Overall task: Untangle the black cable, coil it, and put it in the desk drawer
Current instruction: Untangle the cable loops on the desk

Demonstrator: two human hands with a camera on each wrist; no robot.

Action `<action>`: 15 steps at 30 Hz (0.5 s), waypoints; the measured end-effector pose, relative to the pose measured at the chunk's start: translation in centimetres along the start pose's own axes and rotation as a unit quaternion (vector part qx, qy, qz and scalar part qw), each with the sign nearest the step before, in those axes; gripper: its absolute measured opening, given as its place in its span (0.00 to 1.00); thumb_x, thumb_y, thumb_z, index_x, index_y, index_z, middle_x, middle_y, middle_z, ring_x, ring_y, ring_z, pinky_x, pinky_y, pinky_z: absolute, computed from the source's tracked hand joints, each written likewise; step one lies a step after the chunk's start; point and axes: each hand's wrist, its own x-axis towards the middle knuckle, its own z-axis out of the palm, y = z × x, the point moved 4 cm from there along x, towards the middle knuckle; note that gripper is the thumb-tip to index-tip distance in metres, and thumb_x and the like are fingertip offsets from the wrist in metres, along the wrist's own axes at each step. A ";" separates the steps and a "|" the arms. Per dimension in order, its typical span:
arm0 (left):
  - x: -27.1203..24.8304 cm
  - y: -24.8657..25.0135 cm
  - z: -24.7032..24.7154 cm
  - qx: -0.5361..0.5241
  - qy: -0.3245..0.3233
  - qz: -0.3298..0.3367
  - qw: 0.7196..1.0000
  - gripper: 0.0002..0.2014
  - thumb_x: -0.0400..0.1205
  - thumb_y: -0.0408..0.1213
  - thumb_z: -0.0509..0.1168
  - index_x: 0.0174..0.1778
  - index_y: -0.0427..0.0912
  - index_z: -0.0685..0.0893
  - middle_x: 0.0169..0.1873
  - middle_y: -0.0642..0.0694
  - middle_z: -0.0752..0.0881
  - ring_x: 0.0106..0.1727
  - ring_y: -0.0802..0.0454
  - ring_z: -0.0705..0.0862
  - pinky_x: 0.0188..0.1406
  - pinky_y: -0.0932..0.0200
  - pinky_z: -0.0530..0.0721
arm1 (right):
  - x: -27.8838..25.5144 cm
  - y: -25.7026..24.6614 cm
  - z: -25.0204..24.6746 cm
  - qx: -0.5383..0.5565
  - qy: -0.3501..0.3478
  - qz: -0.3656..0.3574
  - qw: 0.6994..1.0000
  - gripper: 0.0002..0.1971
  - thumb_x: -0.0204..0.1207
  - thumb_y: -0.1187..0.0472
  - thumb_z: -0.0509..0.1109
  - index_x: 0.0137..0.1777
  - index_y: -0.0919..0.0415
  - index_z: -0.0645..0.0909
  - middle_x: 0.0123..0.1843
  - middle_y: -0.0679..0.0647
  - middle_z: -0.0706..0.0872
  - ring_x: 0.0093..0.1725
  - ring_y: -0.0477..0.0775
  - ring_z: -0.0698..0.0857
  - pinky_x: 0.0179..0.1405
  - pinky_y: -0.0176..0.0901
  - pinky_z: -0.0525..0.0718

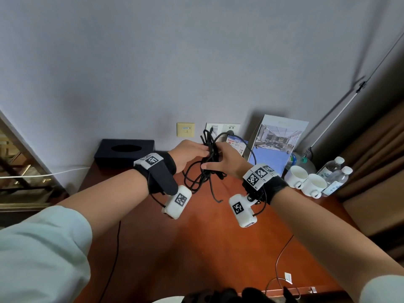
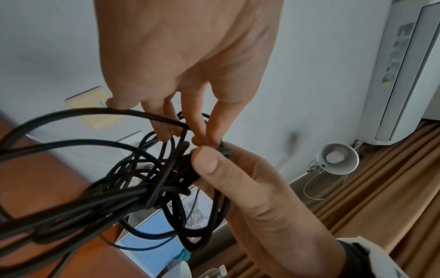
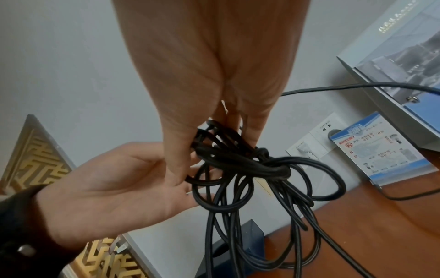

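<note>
- Both hands are raised above the desk (image 1: 196, 237), meeting at a tangled bundle of black cable (image 1: 209, 158).
- At the bundle's right, the right hand (image 1: 227, 162) pinches several strands between thumb and fingertips; its thumb (image 2: 209, 161) presses on the upper loops.
- Opposite it, the left hand (image 1: 188, 155) has its fingers (image 2: 161, 127) threaded among the loops, two fingertips meeting the right thumb at the knot; its palm, seen from the right wrist, lies spread under the strands.
- Below both hands, loose loops and one free end of the cable hang toward the desk.
- Beyond the left hand sits a dark tissue box (image 1: 124, 153) against the wall.
- Past the right wrist stand two white cups (image 1: 306, 180) and water bottles (image 1: 334, 173) beside a leaning brochure (image 1: 275, 141).
</note>
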 end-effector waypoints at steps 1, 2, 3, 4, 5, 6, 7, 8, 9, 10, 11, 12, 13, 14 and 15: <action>0.0 0.0 0.1 -0.003 0.001 -0.013 1.000 0.15 0.78 0.22 0.67 0.60 0.28 0.85 0.59 0.39 0.86 0.59 0.50 0.83 0.49 0.70 0.77 | 0.0 0.0 0.1 -0.019 0.002 -0.010 1.000 0.26 0.59 0.45 0.82 0.53 0.59 0.81 0.45 0.59 0.86 0.44 0.57 0.86 0.46 0.56 0.85; 0.0 0.1 0.2 -0.006 -0.001 -0.024 1.000 0.14 0.77 0.23 0.67 0.59 0.28 0.85 0.59 0.38 0.86 0.60 0.49 0.83 0.49 0.68 0.77 | 0.1 0.0 0.1 -0.026 0.005 -0.019 0.999 0.29 0.57 0.41 0.81 0.52 0.58 0.81 0.45 0.59 0.85 0.44 0.58 0.85 0.46 0.57 0.86; -0.1 0.2 0.3 -0.009 -0.003 -0.033 0.999 0.14 0.77 0.24 0.66 0.59 0.28 0.86 0.59 0.37 0.87 0.59 0.49 0.83 0.48 0.67 0.77 | 0.1 -0.1 0.1 -0.019 0.009 -0.024 1.000 0.30 0.56 0.38 0.80 0.52 0.57 0.81 0.45 0.59 0.85 0.44 0.58 0.85 0.47 0.58 0.86; -0.2 0.3 0.4 -0.016 -0.006 -0.036 0.999 0.14 0.77 0.25 0.65 0.58 0.28 0.86 0.58 0.36 0.87 0.57 0.49 0.83 0.45 0.66 0.78 | 0.1 -0.2 0.0 -0.003 0.012 -0.027 1.000 0.29 0.57 0.38 0.80 0.52 0.57 0.81 0.45 0.58 0.85 0.45 0.58 0.86 0.48 0.58 0.86; -0.2 0.4 0.5 -0.028 -0.007 -0.037 0.999 0.14 0.78 0.26 0.65 0.58 0.28 0.86 0.57 0.35 0.87 0.53 0.50 0.84 0.42 0.67 0.80 | 0.1 -0.4 -0.1 0.020 0.014 -0.029 0.999 0.27 0.61 0.41 0.80 0.53 0.57 0.81 0.45 0.57 0.85 0.45 0.58 0.86 0.49 0.58 0.86; -0.3 0.5 0.5 -0.041 -0.004 -0.037 0.998 0.13 0.78 0.27 0.65 0.56 0.28 0.86 0.55 0.35 0.87 0.49 0.51 0.84 0.38 0.68 0.82 | 0.0 -0.4 -0.2 0.044 0.011 -0.026 0.999 0.23 0.65 0.44 0.80 0.53 0.59 0.81 0.44 0.56 0.85 0.44 0.58 0.86 0.49 0.57 0.85; -0.3 0.6 0.5 -0.047 0.000 -0.037 0.998 0.10 0.79 0.27 0.65 0.53 0.29 0.86 0.52 0.36 0.88 0.46 0.52 0.84 0.34 0.70 0.82 | 0.0 -0.6 -0.2 0.059 0.008 -0.025 0.998 0.20 0.69 0.47 0.79 0.52 0.60 0.82 0.43 0.56 0.85 0.43 0.56 0.86 0.49 0.56 0.84; -0.5 0.8 0.5 -0.042 0.003 -0.037 0.998 0.07 0.79 0.27 0.65 0.50 0.31 0.86 0.48 0.39 0.88 0.45 0.52 0.84 0.34 0.71 0.82 | -0.1 -0.6 -0.2 0.067 0.009 -0.027 0.997 0.17 0.71 0.50 0.78 0.51 0.61 0.82 0.42 0.56 0.85 0.41 0.54 0.85 0.47 0.53 0.84; -0.4 0.8 0.5 -0.037 0.004 -0.037 0.999 0.05 0.79 0.28 0.66 0.47 0.33 0.86 0.45 0.41 0.87 0.45 0.52 0.84 0.38 0.71 0.82 | -0.2 -0.7 -0.2 0.069 0.014 -0.032 0.997 0.14 0.73 0.51 0.77 0.50 0.60 0.82 0.40 0.55 0.84 0.40 0.52 0.84 0.44 0.50 0.82; -0.4 0.9 0.4 -0.033 0.005 -0.036 0.999 0.04 0.78 0.28 0.67 0.45 0.34 0.87 0.44 0.41 0.86 0.47 0.50 0.84 0.45 0.67 0.83 | -0.3 -0.8 -0.1 0.070 0.022 -0.038 0.997 0.13 0.73 0.51 0.76 0.49 0.58 0.82 0.39 0.53 0.84 0.38 0.50 0.84 0.42 0.47 0.81; -0.5 1.0 0.5 -0.030 0.006 -0.034 0.999 0.05 0.75 0.29 0.69 0.45 0.33 0.87 0.43 0.40 0.86 0.47 0.48 0.83 0.50 0.60 0.82 | -0.4 -0.8 -0.1 0.062 0.032 -0.043 0.997 0.11 0.73 0.50 0.76 0.47 0.56 0.81 0.38 0.51 0.83 0.37 0.48 0.83 0.39 0.42 0.79; -0.8 1.2 0.6 -0.029 0.006 -0.033 0.999 0.07 0.71 0.29 0.70 0.44 0.32 0.87 0.43 0.38 0.85 0.47 0.46 0.83 0.51 0.54 0.80 | -0.4 -0.8 -0.1 0.046 0.043 -0.049 0.997 0.11 0.72 0.48 0.76 0.45 0.52 0.80 0.37 0.48 0.81 0.37 0.46 0.81 0.38 0.38 0.75; -0.8 1.1 0.7 -0.031 0.006 -0.030 0.999 0.11 0.67 0.31 0.70 0.44 0.33 0.86 0.42 0.38 0.83 0.45 0.45 0.82 0.49 0.52 0.79 | -0.5 -0.8 -0.2 0.020 0.056 -0.053 0.997 0.11 0.71 0.47 0.76 0.45 0.49 0.78 0.37 0.46 0.78 0.38 0.46 0.78 0.38 0.36 0.72; -0.9 1.1 0.8 -0.032 0.001 -0.028 0.999 0.13 0.64 0.32 0.69 0.45 0.34 0.85 0.41 0.38 0.81 0.44 0.46 0.80 0.47 0.51 0.76 | -0.5 -0.8 -0.3 -0.011 0.070 -0.055 0.996 0.12 0.71 0.47 0.76 0.46 0.48 0.77 0.38 0.46 0.75 0.40 0.47 0.75 0.37 0.35 0.69; -1.0 1.2 1.0 -0.034 -0.003 -0.026 0.999 0.14 0.64 0.33 0.68 0.45 0.35 0.85 0.41 0.38 0.80 0.44 0.46 0.79 0.47 0.51 0.75 | -0.5 -0.9 -0.5 -0.039 0.080 -0.055 0.994 0.14 0.71 0.47 0.77 0.49 0.51 0.78 0.39 0.46 0.72 0.43 0.48 0.73 0.37 0.32 0.67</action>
